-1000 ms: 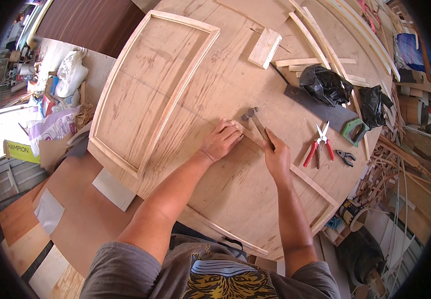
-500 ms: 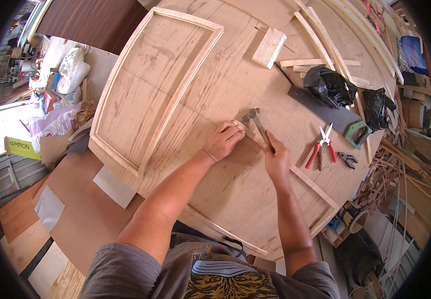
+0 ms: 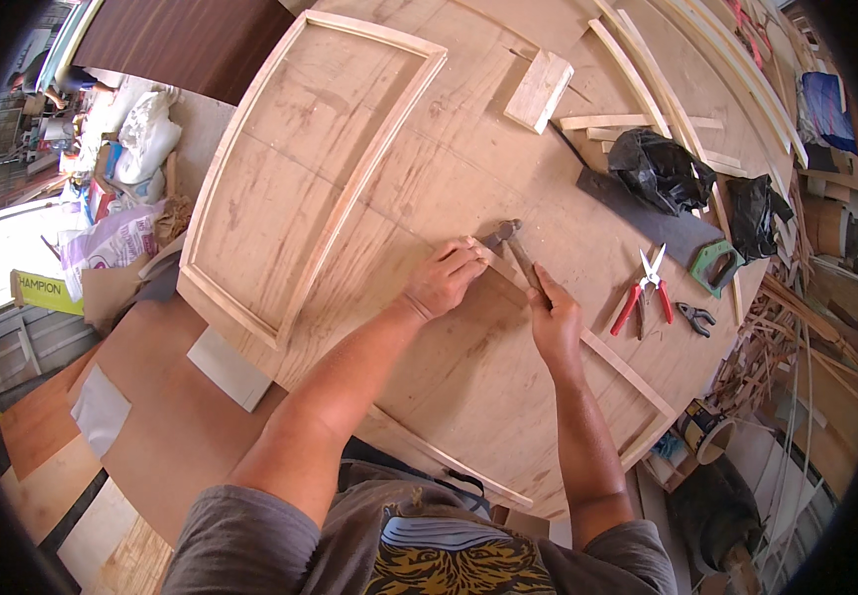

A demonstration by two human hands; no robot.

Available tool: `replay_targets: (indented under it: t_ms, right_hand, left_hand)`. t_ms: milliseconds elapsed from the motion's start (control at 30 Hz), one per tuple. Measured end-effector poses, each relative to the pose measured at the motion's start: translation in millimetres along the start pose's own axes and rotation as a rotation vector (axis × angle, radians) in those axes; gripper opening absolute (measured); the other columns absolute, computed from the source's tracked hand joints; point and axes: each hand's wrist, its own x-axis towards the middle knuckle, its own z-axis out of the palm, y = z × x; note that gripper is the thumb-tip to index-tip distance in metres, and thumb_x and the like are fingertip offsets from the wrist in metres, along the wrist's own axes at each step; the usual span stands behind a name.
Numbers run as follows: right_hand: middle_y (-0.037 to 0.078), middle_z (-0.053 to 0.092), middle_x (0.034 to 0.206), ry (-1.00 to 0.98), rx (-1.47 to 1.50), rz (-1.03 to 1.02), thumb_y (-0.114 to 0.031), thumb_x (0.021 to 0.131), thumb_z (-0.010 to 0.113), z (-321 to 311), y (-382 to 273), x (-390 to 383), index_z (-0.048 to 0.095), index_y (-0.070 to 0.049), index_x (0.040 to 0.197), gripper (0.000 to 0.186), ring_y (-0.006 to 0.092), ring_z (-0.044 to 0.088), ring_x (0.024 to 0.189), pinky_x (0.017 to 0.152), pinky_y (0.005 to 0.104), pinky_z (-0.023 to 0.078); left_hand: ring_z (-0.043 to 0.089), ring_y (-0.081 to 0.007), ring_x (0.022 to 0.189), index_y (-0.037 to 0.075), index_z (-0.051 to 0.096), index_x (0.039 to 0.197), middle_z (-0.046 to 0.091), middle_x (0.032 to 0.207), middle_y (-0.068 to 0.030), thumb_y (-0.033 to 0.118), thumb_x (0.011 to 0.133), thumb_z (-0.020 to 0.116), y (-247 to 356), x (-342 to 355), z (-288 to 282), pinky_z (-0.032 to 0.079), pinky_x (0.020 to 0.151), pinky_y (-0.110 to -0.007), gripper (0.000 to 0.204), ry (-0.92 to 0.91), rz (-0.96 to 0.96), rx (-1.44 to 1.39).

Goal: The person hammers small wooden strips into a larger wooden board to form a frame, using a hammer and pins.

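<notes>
Right hand (image 3: pixel 555 322) grips hammer (image 3: pixel 522 260), left hand (image 3: pixel 442 279) bunched on pale wood strip (image 3: pixel 627 369)
Right fist wrapped round wooden handle, dull metal head beside left fingertips, above plywood (image 3: pixel 419 178); what left fingers pinch, can't tell; hammer likely head-heavy, stiff, best held low; strip slim, smooth-looking, probably light, may split

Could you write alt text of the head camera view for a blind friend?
A person's right hand holds a hammer, its head near the left hand on a wooden frame. Red-handled snips, pliers and a saw lie to the right.
</notes>
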Motion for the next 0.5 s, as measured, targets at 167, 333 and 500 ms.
replay_targets:
  t_ms: [167, 333, 500]
  right_hand:
    - [0.025, 0.072, 0.103, 0.074, 0.027, 0.055, -0.005, 0.097, 0.067, -1, 6, 7, 0.065, -0.008, 0.140, 0.044, 0.0298, 0.072, 0.087, 0.080, 0.0379, 0.054]
    - [0.021, 0.074, 0.116, 0.080, -0.043, 0.000, -0.008, 0.096, 0.070, 4, 14, 4, 0.065, -0.005, 0.139, 0.042, 0.0249, 0.074, 0.098, 0.086, 0.0327, 0.055]
    - [0.020, 0.075, 0.114, 0.141, -0.069, 0.000, -0.010, 0.093, 0.075, 12, 11, 6, 0.066, -0.007, 0.137, 0.046, 0.0279, 0.075, 0.098, 0.086, 0.0350, 0.056]
  left_hand:
    - [0.062, -0.0273, 0.119, 0.007, 0.072, 0.114, 0.066, 0.117, -0.0064, 0.008, 0.088, 0.070, -8, -7, 2, 0.053, 0.100, -0.036, 0.027, -0.075, -0.024, 0.013]
    - [0.060, -0.0344, 0.121, 0.006, 0.066, 0.122, 0.060, 0.129, -0.0142, 0.018, 0.090, 0.073, 6, -2, -2, 0.046, 0.108, -0.047, 0.036, -0.004, -0.284, -0.036]
    - [0.058, -0.0395, 0.120, 0.006, 0.060, 0.130, 0.062, 0.128, -0.0154, 0.019, 0.091, 0.074, 1, 1, -3, 0.044, 0.109, -0.053, 0.044, 0.081, -0.202, 0.037]
